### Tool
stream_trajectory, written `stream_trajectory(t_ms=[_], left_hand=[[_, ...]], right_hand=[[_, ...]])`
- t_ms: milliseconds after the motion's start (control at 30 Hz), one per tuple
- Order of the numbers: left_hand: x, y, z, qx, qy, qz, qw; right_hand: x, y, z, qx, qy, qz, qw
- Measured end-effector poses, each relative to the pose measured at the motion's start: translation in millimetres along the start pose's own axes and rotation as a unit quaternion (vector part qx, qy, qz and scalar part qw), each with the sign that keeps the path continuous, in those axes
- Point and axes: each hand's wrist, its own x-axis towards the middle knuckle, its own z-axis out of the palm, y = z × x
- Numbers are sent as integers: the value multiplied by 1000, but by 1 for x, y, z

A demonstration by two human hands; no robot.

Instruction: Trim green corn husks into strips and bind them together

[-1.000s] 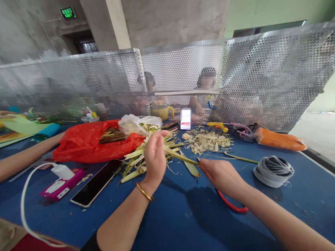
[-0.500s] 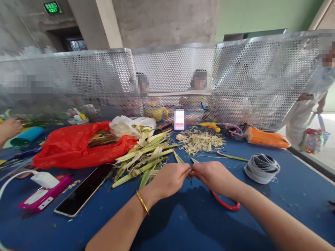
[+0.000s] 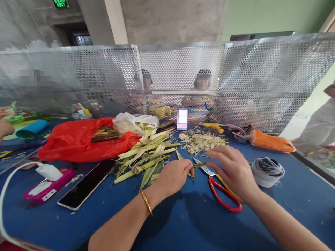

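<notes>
My left hand [image 3: 172, 176] rests on the blue table [image 3: 183, 223], fingers pinched on a short green leaf strip [image 3: 199, 165]. My right hand [image 3: 234, 170] hovers just right of it with fingers spread, its thumb tip close to the strip's far end, holding nothing. Red-handled scissors [image 3: 225, 202] lie on the table below my right hand, blades pointing toward my left hand. A thin yellow-green strip [image 3: 230, 190] lies across the scissors' handles. A pile of green leaf stalks [image 3: 143, 155] lies just beyond my left hand.
A red plastic bag [image 3: 75, 141] and a white bag [image 3: 131, 122] sit behind the stalks. Cut scraps [image 3: 202, 139], a coil of white cord [image 3: 267, 166], an orange object [image 3: 270, 142], a black phone [image 3: 83, 183] and a pink charging phone [image 3: 43, 187] lie around. A perforated metal screen [image 3: 261, 80] has people behind it.
My right hand has let go of the scissors, which now lie on the table, and lifted with fingers spread. My left hand came down from the stalk pile, pinching the strip.
</notes>
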Motion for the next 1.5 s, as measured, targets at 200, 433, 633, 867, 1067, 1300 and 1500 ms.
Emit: stream_trajectory(t_ms=[200, 433, 633, 867, 1067, 1300, 1500], left_hand=[[0, 2, 8, -21, -24, 17, 999], [0, 4, 9, -57, -58, 19, 997], [-2, 6, 3, -24, -73, 16, 997], [2, 4, 9, -279, -43, -137, 949], [4, -1, 13, -522, -52, -208, 826], [4, 5, 22, -603, -66, -298, 737], [5, 1, 26, -625, -41, -306, 717]], right_hand=[[-3, -16, 17, 0, -99, -87, 991], [-3, -15, 14, 19, -137, -83, 987], [-5, -19, 20, 19, -160, -80, 984], [-5, 32, -4, -106, -286, 208, 929], [-25, 74, 14, -133, -338, 283, 888], [-28, 74, 27, -125, -336, 283, 890], [-25, 71, 25, -136, -311, 314, 887]])
